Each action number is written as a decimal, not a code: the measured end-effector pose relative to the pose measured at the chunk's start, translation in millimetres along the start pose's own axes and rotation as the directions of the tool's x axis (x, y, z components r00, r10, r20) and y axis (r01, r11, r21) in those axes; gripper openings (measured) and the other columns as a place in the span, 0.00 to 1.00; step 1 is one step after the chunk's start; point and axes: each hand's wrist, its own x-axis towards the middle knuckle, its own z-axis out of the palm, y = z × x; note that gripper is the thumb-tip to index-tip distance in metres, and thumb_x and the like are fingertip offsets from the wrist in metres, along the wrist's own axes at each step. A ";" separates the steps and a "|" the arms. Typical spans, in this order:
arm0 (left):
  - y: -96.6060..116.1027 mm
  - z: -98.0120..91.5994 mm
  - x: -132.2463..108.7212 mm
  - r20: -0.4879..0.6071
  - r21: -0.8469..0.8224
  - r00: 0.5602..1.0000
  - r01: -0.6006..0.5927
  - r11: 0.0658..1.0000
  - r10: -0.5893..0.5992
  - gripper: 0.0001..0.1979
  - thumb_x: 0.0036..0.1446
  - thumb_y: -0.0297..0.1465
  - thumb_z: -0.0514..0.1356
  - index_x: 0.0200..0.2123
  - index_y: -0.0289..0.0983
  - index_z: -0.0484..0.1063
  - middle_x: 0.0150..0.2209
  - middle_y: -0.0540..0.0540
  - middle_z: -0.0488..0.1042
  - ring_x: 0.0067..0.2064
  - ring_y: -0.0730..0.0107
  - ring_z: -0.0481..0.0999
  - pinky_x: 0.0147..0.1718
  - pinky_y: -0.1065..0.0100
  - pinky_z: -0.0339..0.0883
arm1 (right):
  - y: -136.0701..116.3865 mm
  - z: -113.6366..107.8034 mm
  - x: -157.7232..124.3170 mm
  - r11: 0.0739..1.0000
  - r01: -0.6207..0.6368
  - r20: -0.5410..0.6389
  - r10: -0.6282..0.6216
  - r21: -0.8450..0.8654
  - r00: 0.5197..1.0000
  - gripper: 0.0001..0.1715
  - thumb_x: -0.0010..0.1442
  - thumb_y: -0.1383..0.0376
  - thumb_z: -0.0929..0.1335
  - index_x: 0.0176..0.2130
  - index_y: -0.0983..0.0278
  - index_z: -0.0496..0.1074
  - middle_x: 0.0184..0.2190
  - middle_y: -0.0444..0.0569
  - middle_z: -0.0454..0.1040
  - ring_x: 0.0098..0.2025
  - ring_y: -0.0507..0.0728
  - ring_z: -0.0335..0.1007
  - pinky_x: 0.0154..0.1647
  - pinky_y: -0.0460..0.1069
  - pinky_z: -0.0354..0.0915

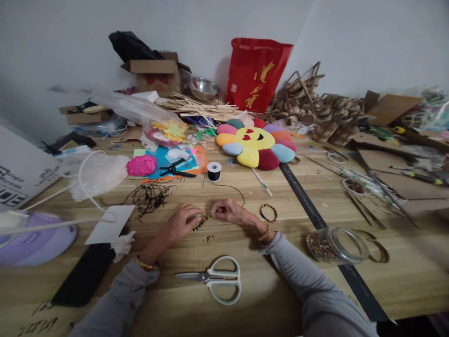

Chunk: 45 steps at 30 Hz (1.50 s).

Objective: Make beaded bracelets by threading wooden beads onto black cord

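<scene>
Between my hands hangs a partly beaded dark cord (201, 223) with multicoloured beads. My left hand (184, 220) pinches it near its beaded end. My right hand (227, 210) is closed, its fingertips on the cord just right of the beads. A black thread runs from the right hand's area back to a white spool (214, 172). Several small loose beads (209, 238) lie on the wood below the strand. To the right is a finished-looking round bead bracelet (268, 213). Scissors (213, 279) with pale handles lie nearer me, blades pointing left.
A glass jar of beads (336, 245) lies on its side at right. Tangled black cords (149, 199), a black phone-like slab (84, 274) and a white card (110, 224) are at left. Behind sit a flower cushion (257, 142) and a red bag (257, 75).
</scene>
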 end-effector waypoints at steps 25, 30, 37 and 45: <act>-4.0 -9.7 -29.6 0.116 0.185 0.956 0.246 0.951 -0.270 0.12 0.58 0.33 0.53 0.34 0.37 0.76 0.34 0.43 0.79 0.35 0.62 0.76 0.37 0.66 0.65 | -5.5 18.2 2.3 0.927 0.079 -0.009 -0.088 -0.366 0.996 0.07 0.54 0.76 0.65 0.28 0.66 0.67 0.26 0.42 0.66 0.28 0.48 0.60 0.30 0.42 0.54; -18.3 -5.9 -24.3 0.032 -0.034 0.989 0.144 0.989 -0.143 0.11 0.57 0.31 0.55 0.34 0.36 0.77 0.34 0.44 0.78 0.37 0.65 0.74 0.39 0.67 0.66 | -1.9 18.5 3.1 0.938 0.096 -0.019 -0.108 -0.332 0.994 0.07 0.54 0.77 0.66 0.28 0.66 0.67 0.27 0.42 0.65 0.28 0.47 0.60 0.31 0.41 0.55; -20.9 1.4 -19.6 0.038 -0.113 0.999 -0.023 0.993 0.027 0.11 0.60 0.31 0.56 0.37 0.38 0.79 0.33 0.45 0.76 0.40 0.65 0.70 0.41 0.65 0.64 | 0.3 20.5 3.1 0.935 0.100 -0.039 -0.120 -0.341 0.992 0.07 0.55 0.76 0.65 0.29 0.66 0.68 0.27 0.42 0.65 0.27 0.48 0.60 0.30 0.41 0.55; -23.2 3.5 -20.8 0.114 -0.106 0.993 -0.006 0.994 0.018 0.12 0.60 0.31 0.56 0.41 0.38 0.78 0.35 0.44 0.75 0.42 0.64 0.70 0.43 0.64 0.64 | 8.1 24.4 1.4 0.919 0.108 -0.051 -0.137 -0.378 0.989 0.06 0.56 0.74 0.65 0.31 0.65 0.68 0.28 0.43 0.65 0.27 0.49 0.60 0.30 0.42 0.54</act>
